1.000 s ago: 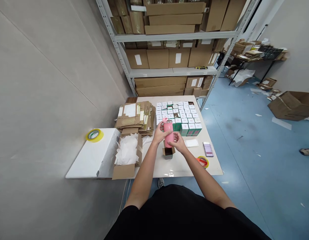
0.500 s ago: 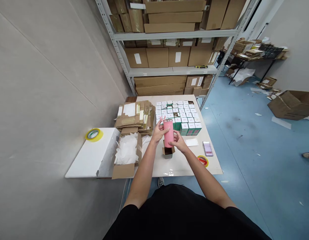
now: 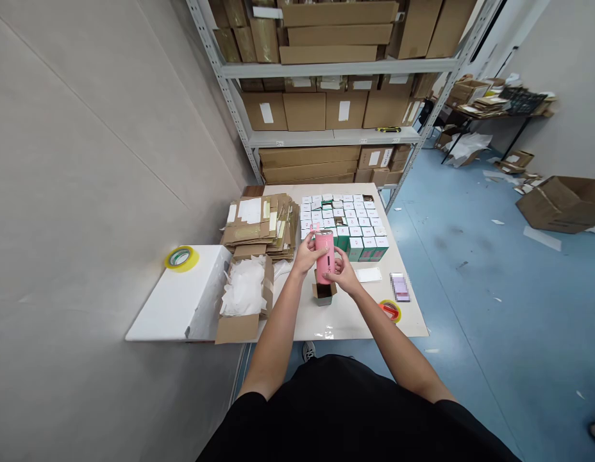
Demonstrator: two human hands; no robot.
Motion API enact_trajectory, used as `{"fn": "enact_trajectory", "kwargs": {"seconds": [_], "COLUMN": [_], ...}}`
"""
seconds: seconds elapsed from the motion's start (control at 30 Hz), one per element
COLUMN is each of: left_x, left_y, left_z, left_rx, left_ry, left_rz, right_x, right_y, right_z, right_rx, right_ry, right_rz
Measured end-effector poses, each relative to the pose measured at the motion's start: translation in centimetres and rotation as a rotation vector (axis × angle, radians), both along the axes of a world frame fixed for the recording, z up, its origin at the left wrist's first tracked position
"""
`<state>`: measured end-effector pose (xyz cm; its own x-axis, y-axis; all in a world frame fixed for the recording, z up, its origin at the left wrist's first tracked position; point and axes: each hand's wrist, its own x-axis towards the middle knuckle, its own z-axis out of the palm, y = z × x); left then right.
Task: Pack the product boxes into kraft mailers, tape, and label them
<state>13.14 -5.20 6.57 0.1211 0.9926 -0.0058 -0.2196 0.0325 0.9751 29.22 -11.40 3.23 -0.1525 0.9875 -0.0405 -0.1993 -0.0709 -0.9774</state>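
Note:
A pink tumbler [image 3: 325, 258] is held upright between both hands, with a dark mark on its side facing me. My left hand [image 3: 305, 254] grips it from the left near the top, and my right hand [image 3: 344, 272] holds it low on the right. Something pink, too small to name, shows by the left fingers. Below the tumbler stands a small open box [image 3: 324, 294] with its brown flaps folded out. Behind my hands, several rows of small white-topped boxes with green sides [image 3: 355, 247] stand close together on the table [image 3: 297, 326].
Left are flattened cardboard [image 3: 249, 224], a carton of white packing paper [image 3: 244, 289] and yellow tape [image 3: 181, 258] on a white block. Right lie a white card [image 3: 368, 274], a purple pack [image 3: 400, 287] and a tape roll [image 3: 396, 312]. Shelving [image 3: 333, 136] with cartons rises behind.
The tumbler has turned in my hands, so a dark mark now faces me. Both hands keep their hold at nearly the same place. A shoe at the far right has shifted lower.

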Motion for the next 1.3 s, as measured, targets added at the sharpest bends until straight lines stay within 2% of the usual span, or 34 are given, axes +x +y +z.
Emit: {"fn": "enact_trajectory", "kwargs": {"seconds": [0.13, 0.2, 0.33, 0.43, 0.5, 0.63, 0.87, 1.1, 1.2, 1.3], "left_x": [0.3, 0.4, 0.5, 0.6, 0.6, 0.7, 0.4, 0.2, -0.1, -0.2], "left_y": [0.1, 0.1, 0.0, -0.2, -0.3, -0.2, -0.2, 0.0, 0.1, 0.0], "left_z": [0.0, 0.2, 0.6, 0.4, 0.3, 0.4, 0.3, 0.3, 0.8, 1.2], "left_rx": [-0.018, -0.018, -0.001, -0.016, -0.016, 0.005, 0.013, -0.012, 0.005, 0.002], "left_ry": [0.062, 0.113, 0.144, 0.106, 0.095, 0.179, 0.129, 0.194, 0.192, 0.165], "left_rz": [0.066, 0.097, 0.096, 0.046, 0.027, 0.083, 0.050, 0.086, 0.071, 0.065], "right_x": [-0.1, -0.2, 0.1, 0.3, 0.3, 0.2, 0.5, 0.3, 0.3, 0.4], "right_y": [0.0, 0.1, 0.2, 0.2, 0.3, 0.3, 0.3, 0.2, 0.2, 0.2], "right_z": [-0.2, -0.6, -1.2, -1.1, -1.1, -1.4, -2.1, -2.4, -2.8, -2.9], "right_rx": [0.021, 0.038, 0.040, 0.021, 0.011, 0.027, 0.017, 0.018, 0.025, 0.031], "right_ry": [-0.092, -0.125, -0.075, -0.008, -0.001, -0.055, 0.019, -0.064, -0.059, -0.014], "right_rz": [-0.140, -0.160, -0.069, 0.010, 0.004, -0.078, 0.045, -0.066, -0.055, 0.014]}}
